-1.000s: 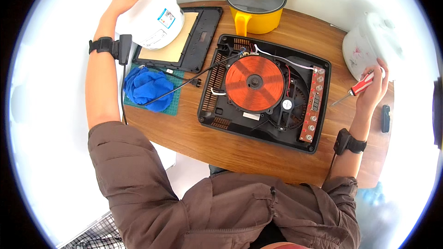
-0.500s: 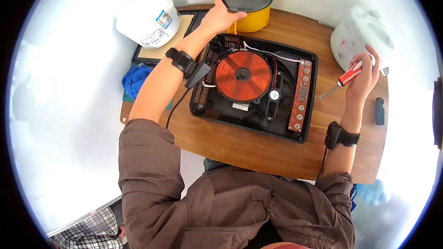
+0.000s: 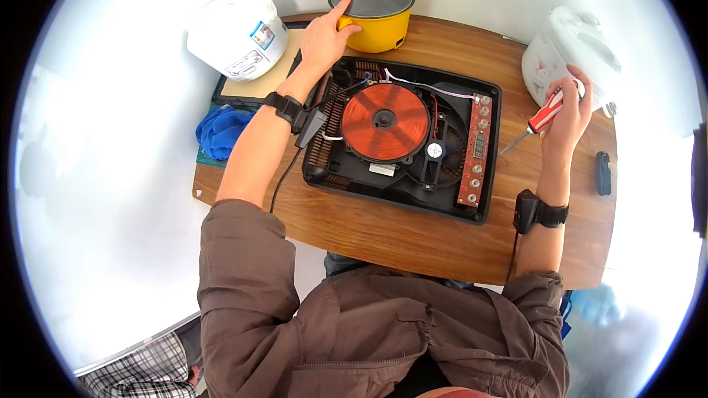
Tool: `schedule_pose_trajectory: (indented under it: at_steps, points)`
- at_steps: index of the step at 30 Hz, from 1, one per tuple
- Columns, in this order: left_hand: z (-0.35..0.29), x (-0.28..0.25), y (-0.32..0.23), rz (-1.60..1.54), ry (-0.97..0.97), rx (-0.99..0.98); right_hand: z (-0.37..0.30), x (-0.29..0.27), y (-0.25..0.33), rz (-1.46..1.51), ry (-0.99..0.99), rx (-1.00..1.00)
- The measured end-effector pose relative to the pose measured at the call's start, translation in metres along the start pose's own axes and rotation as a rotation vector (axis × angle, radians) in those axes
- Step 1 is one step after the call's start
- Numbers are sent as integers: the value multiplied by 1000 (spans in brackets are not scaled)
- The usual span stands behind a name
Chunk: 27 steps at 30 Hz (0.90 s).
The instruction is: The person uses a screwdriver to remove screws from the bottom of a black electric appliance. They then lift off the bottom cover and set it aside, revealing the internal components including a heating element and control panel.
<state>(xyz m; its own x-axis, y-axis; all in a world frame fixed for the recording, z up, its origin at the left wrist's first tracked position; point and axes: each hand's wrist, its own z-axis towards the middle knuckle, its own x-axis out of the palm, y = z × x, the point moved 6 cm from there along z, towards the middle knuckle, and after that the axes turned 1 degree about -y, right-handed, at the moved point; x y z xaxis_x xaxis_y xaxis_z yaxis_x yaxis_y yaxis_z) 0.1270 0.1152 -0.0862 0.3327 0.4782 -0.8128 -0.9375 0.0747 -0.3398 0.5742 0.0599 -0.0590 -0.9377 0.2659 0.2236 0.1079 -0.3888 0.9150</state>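
At the far side of the table, a yellow pot (image 3: 380, 34) stands with a dark-rimmed glass lid (image 3: 387, 7) and yellow knob. My left hand (image 3: 324, 40) is closed at its yellow handle, the index finger reaching the lid's rim and the thumb below. The palm hides part of the handle. In my right hand (image 3: 566, 118) is a screwdriver (image 3: 544, 116) with a red and white grip, its shaft pointing down and left above the table. Between my hands lies an opened induction cooktop (image 3: 324, 179), its copper coil (image 3: 361, 118), fan and red control board (image 3: 472, 184) exposed.
A white rice cooker (image 3: 214, 37) stands at the back left on a dark panel with a tan sheet. Near it lies a blue cloth (image 3: 221, 133). A white flowered kettle-like appliance (image 3: 546, 51) is at the back right. A small black object (image 3: 604, 173) sits near the right edge.
The pot has moved left with my left hand, and its handle now points more to the left. My right hand has shifted slightly left and up with the screwdriver.
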Motion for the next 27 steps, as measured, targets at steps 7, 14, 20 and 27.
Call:
schedule_pose_trajectory:
  at_steps: [7, 14, 20, 27]
  points:
    - [-2, -21, 23, -7, -179, 149, -1, 4, -5, -16, 3, 9]
    - [-14, -38, 24, 79, -325, 230, -2, 5, -9, -57, 17, 9]
    - [-33, -83, 29, 118, -397, 222, 2, 5, -18, -5, 35, -20]
    - [-120, -190, 60, -126, -343, 67, 5, -3, -21, -32, 48, -37]
